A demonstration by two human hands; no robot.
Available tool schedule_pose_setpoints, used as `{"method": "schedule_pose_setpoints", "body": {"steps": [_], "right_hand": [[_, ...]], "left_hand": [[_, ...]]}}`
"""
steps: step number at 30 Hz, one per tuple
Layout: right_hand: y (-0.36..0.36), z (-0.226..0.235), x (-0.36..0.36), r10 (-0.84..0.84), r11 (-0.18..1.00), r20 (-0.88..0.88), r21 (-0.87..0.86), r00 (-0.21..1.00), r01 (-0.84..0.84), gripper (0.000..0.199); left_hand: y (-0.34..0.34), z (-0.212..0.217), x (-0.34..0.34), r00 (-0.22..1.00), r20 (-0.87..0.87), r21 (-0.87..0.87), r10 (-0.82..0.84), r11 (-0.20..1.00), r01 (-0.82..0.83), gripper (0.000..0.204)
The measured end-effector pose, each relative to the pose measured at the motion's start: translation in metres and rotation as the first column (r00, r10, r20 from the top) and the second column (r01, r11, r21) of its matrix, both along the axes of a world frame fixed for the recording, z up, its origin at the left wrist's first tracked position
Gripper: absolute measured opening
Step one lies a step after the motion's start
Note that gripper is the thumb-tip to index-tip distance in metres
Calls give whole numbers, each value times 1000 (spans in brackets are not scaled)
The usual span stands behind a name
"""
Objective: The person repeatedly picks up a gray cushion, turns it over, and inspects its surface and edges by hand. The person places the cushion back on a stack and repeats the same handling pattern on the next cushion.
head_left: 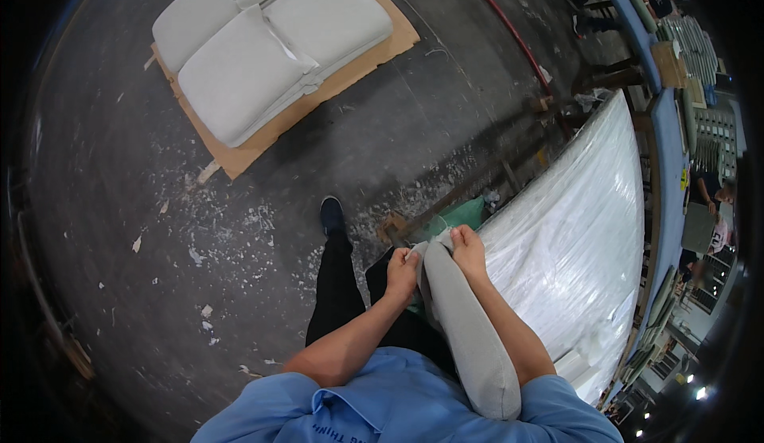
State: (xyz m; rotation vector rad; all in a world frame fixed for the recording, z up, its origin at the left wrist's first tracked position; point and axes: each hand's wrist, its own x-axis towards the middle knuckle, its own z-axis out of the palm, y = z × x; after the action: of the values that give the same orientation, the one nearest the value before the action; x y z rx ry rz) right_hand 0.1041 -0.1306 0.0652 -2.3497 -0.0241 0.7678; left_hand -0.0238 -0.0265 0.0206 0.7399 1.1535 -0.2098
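Note:
A long light-grey fabric cushion (469,328) lies along my body, between my forearms, its near end against my blue shirt. At its far end, my left hand (402,274) is closed in a pinch on the pale fabric edge. Across from it, my right hand (468,250) pinches the other side of that end, thumb and fingers pressed together. A thin pale strand shows near the right fingertips, too fine to make out. Just beyond the hands is a green plastic bag (460,216).
Light-grey cushions (247,73) are stacked on a cardboard sheet (227,161) at the upper left. To my right stands a surface covered in clear plastic wrap (569,244). A red hose (509,29) crosses the floor, where white scraps lie. People work beyond a blue-topped bench (668,165).

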Motion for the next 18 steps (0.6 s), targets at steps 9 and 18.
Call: {"method": "schedule_pose_setpoints", "body": {"steps": [9,18], "right_hand": [[22,-45,31,12,958,-316,-269,949,-101,51],[50,-47,35,217,847,-212,-444,953,-292,20]], "left_hand": [[14,-11,29,986,-111,-601,125,782,-167,39],[-3,-42,43,959,-281,-421,46,891,-166,33]]}}
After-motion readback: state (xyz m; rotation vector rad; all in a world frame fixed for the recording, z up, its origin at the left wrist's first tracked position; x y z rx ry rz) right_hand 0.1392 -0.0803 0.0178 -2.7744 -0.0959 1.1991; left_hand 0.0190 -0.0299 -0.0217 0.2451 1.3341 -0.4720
